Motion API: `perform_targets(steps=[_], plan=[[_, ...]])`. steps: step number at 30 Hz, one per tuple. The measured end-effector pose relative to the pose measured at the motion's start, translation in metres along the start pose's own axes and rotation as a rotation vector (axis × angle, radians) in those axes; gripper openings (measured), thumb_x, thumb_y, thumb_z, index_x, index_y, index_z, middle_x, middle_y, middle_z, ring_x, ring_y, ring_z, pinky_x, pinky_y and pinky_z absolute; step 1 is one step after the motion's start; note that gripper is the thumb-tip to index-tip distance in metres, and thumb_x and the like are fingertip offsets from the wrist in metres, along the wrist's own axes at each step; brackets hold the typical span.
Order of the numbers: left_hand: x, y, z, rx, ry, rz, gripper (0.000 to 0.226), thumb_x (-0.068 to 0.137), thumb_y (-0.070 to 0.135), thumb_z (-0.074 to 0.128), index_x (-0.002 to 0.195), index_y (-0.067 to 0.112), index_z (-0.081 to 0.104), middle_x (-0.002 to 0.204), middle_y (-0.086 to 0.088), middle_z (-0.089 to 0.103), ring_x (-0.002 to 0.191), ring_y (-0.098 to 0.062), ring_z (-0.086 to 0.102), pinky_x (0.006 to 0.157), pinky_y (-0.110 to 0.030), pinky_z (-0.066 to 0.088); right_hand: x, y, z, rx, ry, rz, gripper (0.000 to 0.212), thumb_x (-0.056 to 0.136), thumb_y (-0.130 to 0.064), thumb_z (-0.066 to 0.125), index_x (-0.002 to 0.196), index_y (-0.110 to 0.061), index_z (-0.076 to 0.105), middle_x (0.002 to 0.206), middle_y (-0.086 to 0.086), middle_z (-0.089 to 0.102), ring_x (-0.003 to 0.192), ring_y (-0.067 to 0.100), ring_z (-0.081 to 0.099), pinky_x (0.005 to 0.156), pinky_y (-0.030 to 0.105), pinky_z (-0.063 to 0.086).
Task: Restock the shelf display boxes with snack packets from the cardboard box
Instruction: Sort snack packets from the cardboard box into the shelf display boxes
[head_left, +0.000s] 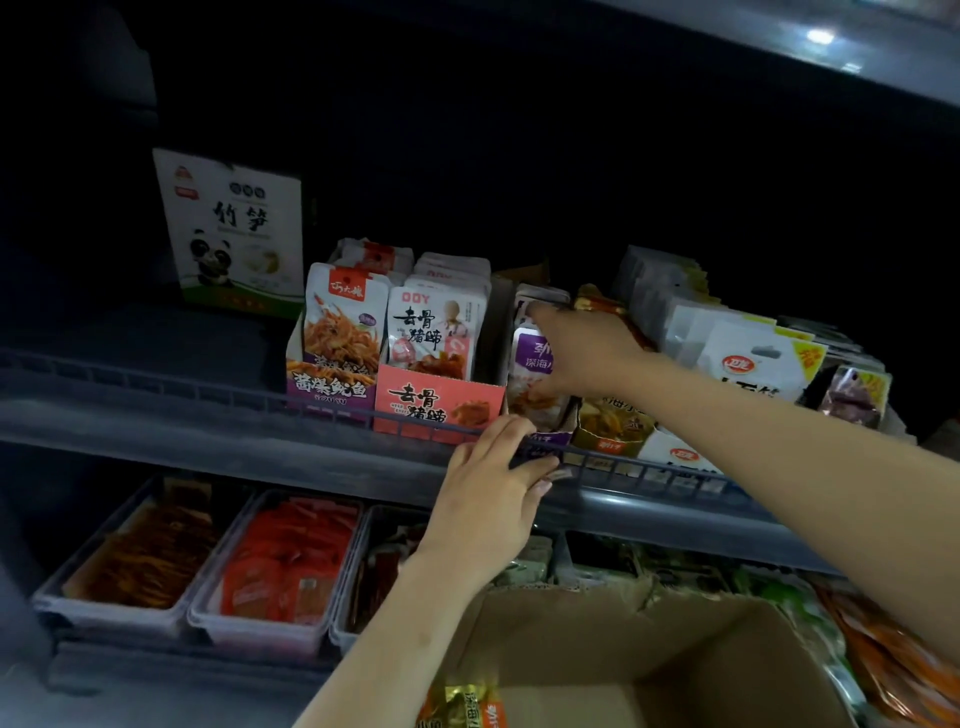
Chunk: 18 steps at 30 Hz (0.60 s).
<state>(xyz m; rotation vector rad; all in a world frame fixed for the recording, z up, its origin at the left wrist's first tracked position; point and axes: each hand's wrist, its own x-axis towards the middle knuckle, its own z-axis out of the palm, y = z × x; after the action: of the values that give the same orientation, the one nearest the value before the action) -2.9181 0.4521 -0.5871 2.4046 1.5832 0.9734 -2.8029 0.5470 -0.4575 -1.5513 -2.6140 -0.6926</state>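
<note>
An open cardboard box (597, 649) stands at the bottom of the view, with orange-and-gold snack packets (462, 706) at its near left corner. On the middle shelf stand display boxes: a purple one (330, 392), a pink one (436, 405) and a purple-and-white one (545, 431). My right hand (582, 348) reaches into that third box and grips the purple-and-white packets (535, 353) standing in it. My left hand (493, 493) rests on the shelf's front rail (208, 387) just below that box, fingers curled over the rail.
A white panda packet (234, 228) stands at the back left of the shelf. More white and yellow packets (753, 353) fill the shelf to the right. Below, clear bins (130, 613) hold orange and red snacks. The shelf's left part is bare.
</note>
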Motion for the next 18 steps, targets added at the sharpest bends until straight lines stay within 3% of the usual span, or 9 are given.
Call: perform_targets(steps=[3, 5, 7, 12, 18], plan=[[0.001, -0.001, 0.003, 0.012, -0.016, -0.005, 0.037, 0.102, 0.035, 0.04, 0.132, 0.027, 0.06, 0.156, 0.004, 0.027, 0.148, -0.015, 0.012, 0.113, -0.041, 0.022, 0.003, 0.004, -0.002, 0.105, -0.159, -0.003, 0.105, 0.072, -0.043, 0.079, 0.15, -0.017, 0.013, 0.146, 0.011, 0.041, 0.125, 0.026, 0.047, 0.088, 0.032, 0.046], [0.0, -0.001, 0.004, 0.013, 0.01, 0.011, 0.042, 0.1, 0.04, 0.034, 0.128, 0.027, 0.063, 0.155, 0.003, 0.03, 0.147, -0.016, 0.016, 0.111, -0.042, 0.025, 0.007, 0.007, -0.008, 0.109, -0.273, 0.004, 0.118, 0.068, -0.05, 0.079, 0.152, -0.02, 0.002, 0.158, 0.009, 0.015, 0.143, 0.028, 0.02, 0.11, 0.038, 0.031], [0.0, -0.002, 0.005, 0.002, 0.044, 0.027, 0.055, 0.095, 0.045, 0.023, 0.123, 0.026, 0.067, 0.153, 0.001, 0.035, 0.146, -0.017, 0.021, 0.109, -0.042, 0.028, 0.012, 0.009, -0.012, 0.099, -0.297, 0.015, 0.121, 0.067, -0.061, 0.075, 0.153, -0.023, -0.002, 0.16, 0.005, 0.002, 0.146, 0.028, 0.005, 0.117, 0.041, 0.017], [0.0, -0.004, 0.008, 0.003, 0.073, 0.028, 0.056, 0.094, 0.044, 0.023, 0.119, 0.025, 0.069, 0.151, 0.001, 0.037, 0.144, -0.016, 0.023, 0.108, -0.041, 0.03, 0.019, 0.011, -0.011, 0.171, -0.372, 0.082, 0.127, 0.061, -0.062, 0.078, 0.153, -0.015, 0.004, 0.158, 0.006, 0.021, 0.142, 0.025, 0.029, 0.111, 0.031, 0.032], [0.001, -0.003, 0.004, 0.003, 0.014, 0.013, 0.059, 0.095, 0.047, 0.018, 0.127, 0.027, 0.063, 0.157, 0.005, 0.026, 0.148, -0.011, 0.01, 0.112, -0.037, 0.021, 0.018, 0.006, -0.009, 0.081, -0.267, 0.045, 0.115, 0.062, -0.056, 0.081, 0.15, -0.01, 0.02, 0.154, 0.009, 0.028, 0.138, 0.027, 0.032, 0.109, 0.033, 0.034]])
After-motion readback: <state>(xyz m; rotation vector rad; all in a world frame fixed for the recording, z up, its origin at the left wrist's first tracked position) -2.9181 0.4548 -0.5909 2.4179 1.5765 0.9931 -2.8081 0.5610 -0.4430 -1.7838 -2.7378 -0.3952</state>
